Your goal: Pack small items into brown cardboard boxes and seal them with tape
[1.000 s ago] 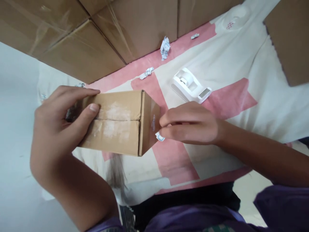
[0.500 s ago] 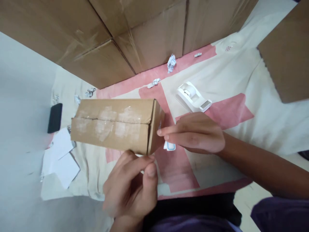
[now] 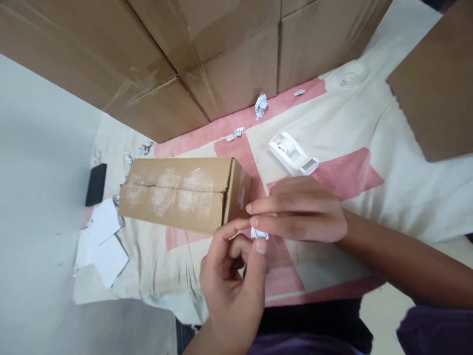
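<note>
A small white paper label with a blue border (image 3: 261,234) hangs below the fingertips of my right hand (image 3: 301,212), whose fingers are pressed together on it. My left hand (image 3: 234,276) is close beside it, palm up with curled fingers. Its index fingertip meets the right fingertips and its thumb lies at the label's lower edge, with a gap between thumb and index finger; contact with the label is unclear. Behind both hands lies a closed cardboard box (image 3: 173,197) with strips of clear tape over its top seam. Its right end carries a small shiny patch (image 3: 242,197).
Large taped cartons (image 3: 236,69) stand along the back. A white tape dispenser (image 3: 291,154) sits right of the box, near crumpled paper (image 3: 260,106). On the left are white sheets (image 3: 107,251) and a black phone-like slab (image 3: 96,185). A cardboard piece (image 3: 436,98) is at right.
My left hand has moved right and up from the box's front corner to the right fingertips, its thumb and index finger now apart. My right hand keeps the label. The view has shifted slightly.
</note>
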The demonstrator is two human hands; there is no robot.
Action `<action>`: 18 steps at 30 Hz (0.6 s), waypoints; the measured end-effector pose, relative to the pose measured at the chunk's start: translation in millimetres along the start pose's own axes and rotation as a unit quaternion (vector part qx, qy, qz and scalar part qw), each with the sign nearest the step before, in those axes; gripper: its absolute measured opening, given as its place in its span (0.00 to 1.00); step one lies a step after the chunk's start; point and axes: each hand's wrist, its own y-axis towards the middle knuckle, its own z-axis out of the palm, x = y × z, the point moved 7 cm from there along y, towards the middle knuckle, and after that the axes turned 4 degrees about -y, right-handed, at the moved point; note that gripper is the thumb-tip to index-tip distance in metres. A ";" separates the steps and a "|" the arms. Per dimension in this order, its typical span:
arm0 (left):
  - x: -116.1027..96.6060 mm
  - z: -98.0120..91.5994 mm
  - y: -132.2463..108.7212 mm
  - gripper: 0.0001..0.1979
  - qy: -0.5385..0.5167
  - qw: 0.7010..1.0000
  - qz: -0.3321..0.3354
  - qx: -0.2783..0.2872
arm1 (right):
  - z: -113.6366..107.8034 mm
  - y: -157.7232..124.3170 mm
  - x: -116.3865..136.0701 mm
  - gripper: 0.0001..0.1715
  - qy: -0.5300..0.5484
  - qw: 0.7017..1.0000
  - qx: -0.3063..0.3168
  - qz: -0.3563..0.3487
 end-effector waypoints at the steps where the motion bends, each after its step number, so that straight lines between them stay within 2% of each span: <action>1: 0.0 0.0 -0.5 0.06 -0.004 1.000 0.002 0.002 | 1.7 -0.5 0.4 0.18 -0.007 1.000 0.007 -0.004; 7: 0.9 -4.0 3.3 0.04 -0.068 0.997 0.020 0.008 | 1.9 -1.6 0.7 0.14 -0.039 0.999 -0.017 0.004; 10: 2.3 -2.1 5.3 0.05 -0.093 0.995 0.019 0.029 | 2.4 -1.4 2.7 0.12 -0.052 0.998 -0.015 -0.013; 13: 2.9 -1.6 5.9 0.06 -0.094 0.995 0.016 0.030 | -4.4 -1.3 5.6 0.07 -0.039 0.996 -0.063 -0.046; 16: 3.4 -4.0 5.1 0.07 -0.071 0.997 0.012 0.003 | -12.2 -2.8 8.6 0.07 -0.038 0.990 -0.111 -0.074; 18: 3.5 -5.0 4.1 0.09 -0.051 0.999 0.011 -0.010 | -9.9 -2.3 4.6 0.07 -0.034 0.996 -0.077 -0.041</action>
